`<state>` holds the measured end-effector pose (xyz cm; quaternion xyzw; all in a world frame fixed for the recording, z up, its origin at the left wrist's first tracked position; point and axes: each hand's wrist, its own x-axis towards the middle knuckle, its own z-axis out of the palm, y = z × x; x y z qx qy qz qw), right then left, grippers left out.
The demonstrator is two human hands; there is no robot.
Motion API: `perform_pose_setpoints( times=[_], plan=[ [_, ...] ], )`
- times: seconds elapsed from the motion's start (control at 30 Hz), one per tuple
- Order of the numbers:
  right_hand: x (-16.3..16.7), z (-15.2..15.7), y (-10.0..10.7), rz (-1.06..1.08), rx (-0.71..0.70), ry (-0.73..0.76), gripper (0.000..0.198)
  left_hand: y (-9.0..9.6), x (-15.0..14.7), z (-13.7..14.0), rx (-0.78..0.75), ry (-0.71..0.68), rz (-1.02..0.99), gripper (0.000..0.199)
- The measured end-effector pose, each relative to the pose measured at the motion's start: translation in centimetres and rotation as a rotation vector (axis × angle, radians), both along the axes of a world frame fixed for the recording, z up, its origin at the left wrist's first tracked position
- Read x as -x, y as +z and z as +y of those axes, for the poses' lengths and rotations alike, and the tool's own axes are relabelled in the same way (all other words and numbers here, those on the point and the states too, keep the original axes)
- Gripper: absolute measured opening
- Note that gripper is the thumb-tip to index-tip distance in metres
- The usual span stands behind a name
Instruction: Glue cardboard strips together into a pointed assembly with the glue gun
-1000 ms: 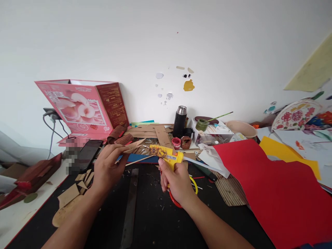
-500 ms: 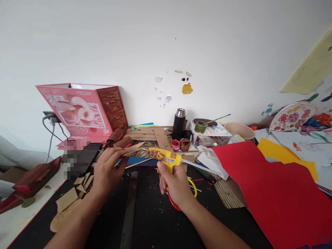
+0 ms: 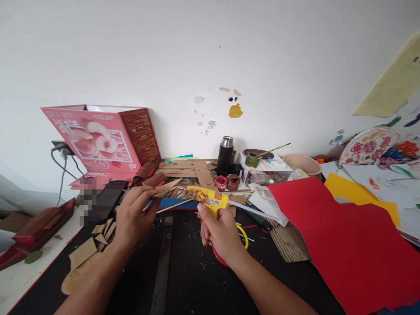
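Observation:
My right hand is wrapped round the handle of a yellow, stained hot glue gun. A translucent glue stick juts out of its back end. The gun's metal nozzle points left, close to a small piece of brown cardboard. That piece is pinched between the thumb and fingers of my left hand. A thin wooden stick slants between the two hands; I cannot tell whether it is held. Behind my right hand lie scissors with red and yellow handles, partly hidden.
A steel ruler lies on the black mat, with cardboard scraps to its left. Further back stand a black thermos, paint pots and a pink box. Red paper covers the right side; a phone lies left.
The view has shifted very slightly. Both hands keep their grips, and the glue gun's nozzle stays near the cardboard piece.

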<state>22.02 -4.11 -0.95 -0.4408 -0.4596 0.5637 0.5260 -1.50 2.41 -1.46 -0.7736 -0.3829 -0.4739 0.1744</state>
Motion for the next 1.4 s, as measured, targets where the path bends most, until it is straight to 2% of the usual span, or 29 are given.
perform_pose_setpoints(
  times=[0.63, 0.9, 1.13, 1.4],
  plan=[
    [-0.11, 0.09, 0.09, 0.006, 0.001, 0.019, 0.068, -0.13, -0.06, 0.05, 0.043, -0.011, -0.058, 0.009],
    [-0.23, 0.22, 0.33, 0.09, 0.011, 0.048, 0.069, 0.18, -0.32, -0.31, 0.166, -0.06, -0.185, 0.008],
    [-0.14, 0.06, 0.24, 0.127, 0.024, 0.092, 0.068, 0.1, -0.32, -0.18, 0.097, -0.047, -0.141, 0.008],
    [-0.08, 0.06, 0.22, 0.141, 0.05, 0.106, 0.068, 0.05, -0.36, -0.16, 0.113, -0.057, -0.14, 0.008]
  ],
)
